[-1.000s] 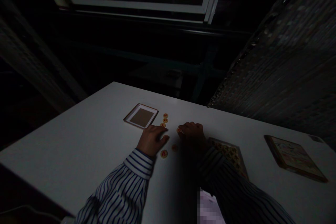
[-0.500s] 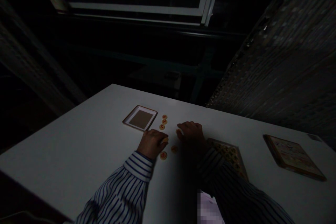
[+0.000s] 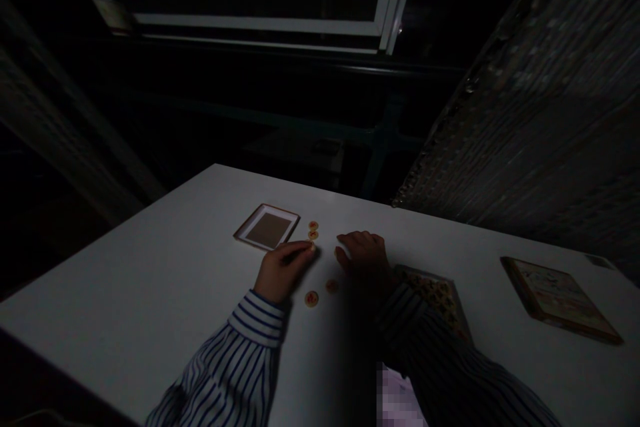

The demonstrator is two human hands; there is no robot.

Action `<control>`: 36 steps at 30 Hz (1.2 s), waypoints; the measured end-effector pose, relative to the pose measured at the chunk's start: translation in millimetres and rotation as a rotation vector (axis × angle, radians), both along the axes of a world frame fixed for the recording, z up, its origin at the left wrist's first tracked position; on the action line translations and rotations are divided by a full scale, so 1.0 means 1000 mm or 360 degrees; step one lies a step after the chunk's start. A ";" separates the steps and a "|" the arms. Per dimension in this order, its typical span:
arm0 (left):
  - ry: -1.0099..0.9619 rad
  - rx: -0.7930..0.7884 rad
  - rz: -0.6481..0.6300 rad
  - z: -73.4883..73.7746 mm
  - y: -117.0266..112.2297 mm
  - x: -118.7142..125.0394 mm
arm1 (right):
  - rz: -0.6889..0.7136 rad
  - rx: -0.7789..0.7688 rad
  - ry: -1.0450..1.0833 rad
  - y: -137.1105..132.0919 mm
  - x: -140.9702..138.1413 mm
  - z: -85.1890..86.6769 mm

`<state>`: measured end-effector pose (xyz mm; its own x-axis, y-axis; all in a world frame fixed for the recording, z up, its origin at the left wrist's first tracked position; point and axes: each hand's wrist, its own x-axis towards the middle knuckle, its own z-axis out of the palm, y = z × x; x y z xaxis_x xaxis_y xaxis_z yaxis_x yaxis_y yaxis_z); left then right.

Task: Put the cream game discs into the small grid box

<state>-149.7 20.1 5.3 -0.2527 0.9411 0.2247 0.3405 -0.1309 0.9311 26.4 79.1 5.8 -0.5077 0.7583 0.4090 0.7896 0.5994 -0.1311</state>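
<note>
Between its thumb and fingertips my left hand (image 3: 281, 269) pinches a round Chinese chess piece (image 3: 313, 247), tilted on edge beside the shallow box. Across from it, my right hand (image 3: 365, 252) has curled fingers. A pale bit of another chess piece (image 3: 337, 251) shows at its thumb tip, mostly hidden. Just beyond my left fingertips, a chess piece (image 3: 313, 225) and a second chess piece (image 3: 313, 235) lie in a line. Nearer to me are a red-marked piece (image 3: 311, 299) and a dimmer piece (image 3: 332, 286), flat on the white table (image 3: 165, 267).
A shallow open box (image 3: 243, 231) with a brown bottom stands left of the pieces. Under my right forearm sits a tray (image 3: 457, 307) holding several chess pieces. Farther right lies a picture-covered box or lid (image 3: 560, 297). A beaded curtain (image 3: 540, 127) hangs past the table's right edge.
My left hand has moved up and left and now pinches a piece at the lower end of the far line. The piece formerly under its fingers is gone from that spot. My right hand barely moved.
</note>
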 end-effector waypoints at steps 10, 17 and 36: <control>-0.0662 -0.0105 0.0051 -0.003 0.001 -0.004 | -0.0009 0.0036 -0.0008 -0.003 -0.003 0.001; -0.0961 -0.0114 0.0027 -0.001 0.001 -0.002 | 0.0025 0.0013 0.0059 -0.003 -0.003 -0.001; -0.1439 -0.0253 -0.0089 0.018 -0.016 0.013 | 0.0122 0.0000 0.0271 -0.025 0.017 0.050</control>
<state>-136.2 4.1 23.1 -0.2223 0.9601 -0.1696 -0.5291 0.0273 0.8481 43.8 54.1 55.9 -0.4872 0.7201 0.4941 0.7082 0.6568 -0.2591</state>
